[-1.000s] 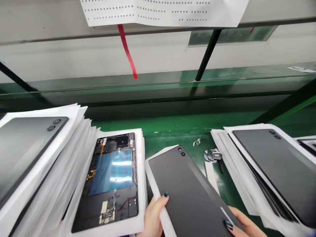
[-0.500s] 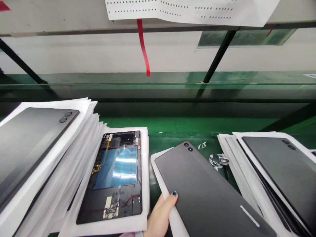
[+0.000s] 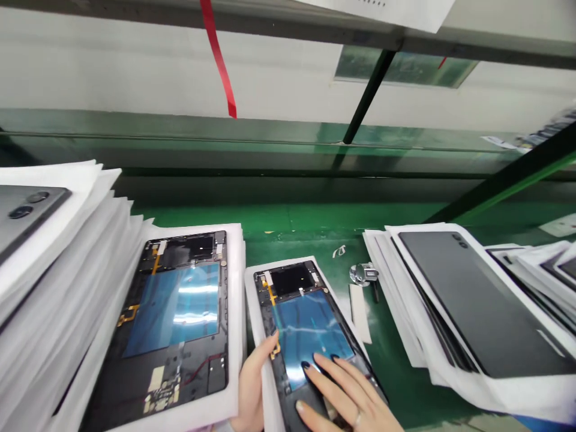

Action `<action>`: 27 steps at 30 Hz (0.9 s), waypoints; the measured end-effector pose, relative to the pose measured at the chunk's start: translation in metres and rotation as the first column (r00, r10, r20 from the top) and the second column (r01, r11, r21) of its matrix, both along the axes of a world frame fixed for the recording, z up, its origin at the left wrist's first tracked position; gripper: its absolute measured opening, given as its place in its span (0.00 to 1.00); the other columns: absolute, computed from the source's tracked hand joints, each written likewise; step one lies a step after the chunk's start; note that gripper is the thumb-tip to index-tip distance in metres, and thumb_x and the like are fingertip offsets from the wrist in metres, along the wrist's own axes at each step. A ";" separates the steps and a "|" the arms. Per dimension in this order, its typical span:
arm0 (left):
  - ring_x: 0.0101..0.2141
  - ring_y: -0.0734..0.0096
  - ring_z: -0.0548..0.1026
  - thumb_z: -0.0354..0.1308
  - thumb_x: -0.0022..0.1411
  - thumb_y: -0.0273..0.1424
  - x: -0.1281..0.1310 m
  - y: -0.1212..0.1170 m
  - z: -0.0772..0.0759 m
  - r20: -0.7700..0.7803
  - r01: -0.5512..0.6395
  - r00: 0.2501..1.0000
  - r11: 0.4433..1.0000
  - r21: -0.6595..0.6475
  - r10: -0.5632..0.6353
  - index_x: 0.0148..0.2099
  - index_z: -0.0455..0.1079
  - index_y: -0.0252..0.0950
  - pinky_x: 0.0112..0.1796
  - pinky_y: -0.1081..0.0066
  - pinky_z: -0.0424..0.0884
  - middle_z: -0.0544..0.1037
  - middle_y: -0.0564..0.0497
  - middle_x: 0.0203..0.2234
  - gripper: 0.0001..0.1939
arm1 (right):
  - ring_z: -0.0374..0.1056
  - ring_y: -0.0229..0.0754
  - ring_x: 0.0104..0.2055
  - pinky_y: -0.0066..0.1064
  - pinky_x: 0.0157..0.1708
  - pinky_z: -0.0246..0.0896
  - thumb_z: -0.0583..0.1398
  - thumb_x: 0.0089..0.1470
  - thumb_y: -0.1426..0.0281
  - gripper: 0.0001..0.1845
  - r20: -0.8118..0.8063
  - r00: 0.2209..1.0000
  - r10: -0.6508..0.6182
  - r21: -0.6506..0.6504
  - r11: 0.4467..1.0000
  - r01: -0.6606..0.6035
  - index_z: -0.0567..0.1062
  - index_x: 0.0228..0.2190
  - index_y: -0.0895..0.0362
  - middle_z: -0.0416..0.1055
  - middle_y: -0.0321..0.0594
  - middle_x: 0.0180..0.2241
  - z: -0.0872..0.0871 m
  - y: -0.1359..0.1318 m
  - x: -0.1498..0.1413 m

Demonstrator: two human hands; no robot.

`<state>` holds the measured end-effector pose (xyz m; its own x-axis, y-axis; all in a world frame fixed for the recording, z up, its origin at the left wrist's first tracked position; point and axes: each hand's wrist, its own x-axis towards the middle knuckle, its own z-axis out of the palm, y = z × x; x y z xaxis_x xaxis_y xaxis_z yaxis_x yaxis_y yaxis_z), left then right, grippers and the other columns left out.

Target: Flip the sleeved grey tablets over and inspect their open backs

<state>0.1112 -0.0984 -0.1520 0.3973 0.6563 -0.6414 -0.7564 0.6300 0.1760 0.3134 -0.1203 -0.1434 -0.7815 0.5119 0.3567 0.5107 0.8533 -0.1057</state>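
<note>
A tablet with its back off (image 3: 299, 288) lies tilted on a white foam sheet at the lower centre, showing blue film, orange flex cables and black inner parts. My left hand (image 3: 252, 384) grips its left edge, thumb on top, the other fingers hidden below. Over its lower part my right hand (image 3: 355, 402) rests with fingers spread, fingertips touching the film and the black frame. Just to the left, a second opened tablet (image 3: 157, 384) sits on its own foam sheet (image 3: 233, 360).
At the far left stands a tall stack of foam sheets (image 3: 85, 264) with a grey tablet back (image 3: 40, 225) on top. Another stack at right bears a grey tablet back (image 3: 486, 306). A metal lock-like piece (image 3: 364, 273) and a pale strip (image 3: 359, 312) lie between. Red tape (image 3: 219, 60) hangs above.
Where the grey tablet back was in my left hand, the tablet's opened inside now shows. My right hand has come into view onto it. The view has shifted to the right.
</note>
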 end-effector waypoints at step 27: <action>0.52 0.45 0.78 0.69 0.54 0.33 -0.006 0.001 -0.004 -0.460 -0.239 0.862 0.971 0.002 0.213 0.46 0.80 0.31 0.51 0.57 0.77 0.86 0.45 0.38 0.17 | 0.71 0.50 0.54 0.49 0.60 0.65 0.59 0.57 0.79 0.12 -0.197 0.937 -0.287 -0.469 0.867 0.167 0.73 0.40 0.53 0.75 0.45 0.44 0.022 -0.018 -0.010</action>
